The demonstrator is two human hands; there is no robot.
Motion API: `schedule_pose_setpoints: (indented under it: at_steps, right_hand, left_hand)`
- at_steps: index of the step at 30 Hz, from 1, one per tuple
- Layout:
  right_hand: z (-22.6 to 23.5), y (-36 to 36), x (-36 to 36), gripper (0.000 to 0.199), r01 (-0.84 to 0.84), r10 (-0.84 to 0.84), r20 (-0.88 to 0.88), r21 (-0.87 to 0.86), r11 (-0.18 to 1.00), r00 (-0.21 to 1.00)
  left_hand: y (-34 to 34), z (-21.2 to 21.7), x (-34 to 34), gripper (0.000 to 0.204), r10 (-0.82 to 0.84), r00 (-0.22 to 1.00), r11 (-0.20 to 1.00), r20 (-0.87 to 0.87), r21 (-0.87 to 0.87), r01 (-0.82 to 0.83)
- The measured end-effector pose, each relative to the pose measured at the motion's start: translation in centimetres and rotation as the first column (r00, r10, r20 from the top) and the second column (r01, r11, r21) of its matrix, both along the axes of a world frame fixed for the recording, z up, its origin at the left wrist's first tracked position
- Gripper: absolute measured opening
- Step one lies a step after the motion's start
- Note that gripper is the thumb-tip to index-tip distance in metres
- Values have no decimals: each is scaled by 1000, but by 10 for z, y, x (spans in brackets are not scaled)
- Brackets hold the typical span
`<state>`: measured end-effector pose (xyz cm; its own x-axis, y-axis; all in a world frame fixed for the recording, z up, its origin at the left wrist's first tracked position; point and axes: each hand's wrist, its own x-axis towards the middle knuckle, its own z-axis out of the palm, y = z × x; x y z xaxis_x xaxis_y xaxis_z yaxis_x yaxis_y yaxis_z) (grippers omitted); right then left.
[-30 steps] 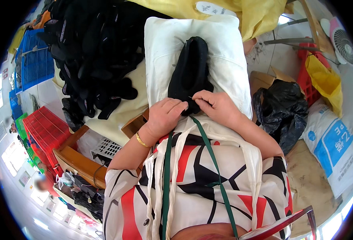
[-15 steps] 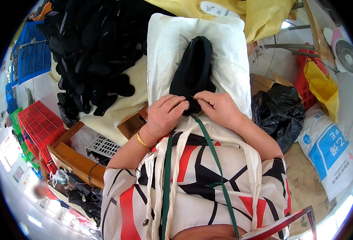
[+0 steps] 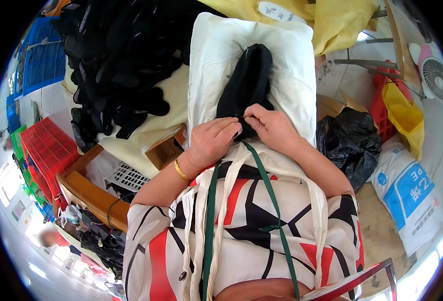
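Note:
A black soft shoe (image 3: 235,93) lies on a white padded cushion (image 3: 206,55), with its opening facing up and its toe end toward me. My left hand (image 3: 214,139) presses on the left side of the toe end, fingers closed together against the black fabric. On the other side, my right hand (image 3: 271,128) pinches thumb and forefinger together just over the toe part. What sits in that pinch is too small to make out. The very tip of the toe is partly hidden between my hands.
A large heap of black shoes (image 3: 126,55) covers the table at the left. Nearby stand an open cardboard box (image 3: 165,150), a wooden frame (image 3: 93,193) and a red crate (image 3: 50,155). At the right are a black plastic bag (image 3: 349,143), a white-blue sack (image 3: 407,193) and a fan (image 3: 436,75).
My right hand has lifted slightly, its pinched fingers now higher over the shoe. My left hand stays at the toe, and the whole view has shifted a little.

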<state>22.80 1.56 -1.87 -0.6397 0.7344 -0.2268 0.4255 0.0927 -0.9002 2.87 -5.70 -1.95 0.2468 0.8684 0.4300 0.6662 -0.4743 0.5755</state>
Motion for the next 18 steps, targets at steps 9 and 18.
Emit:
schedule_pose_setpoints:
  at_steps: [9, 18]
  right_hand:
    - [18, 26, -14, 14, -128, 113, 115, 131, 983, 987]
    - [-19, 30, -19, 11, -94, 104, -180, 67, 993, 978]
  left_hand:
    - [7, 4, 2, 28, -25, 999, 999, -45, 22, 26]
    - [7, 7, -1, 28, 17, 1000, 999, -17, -32, -18]
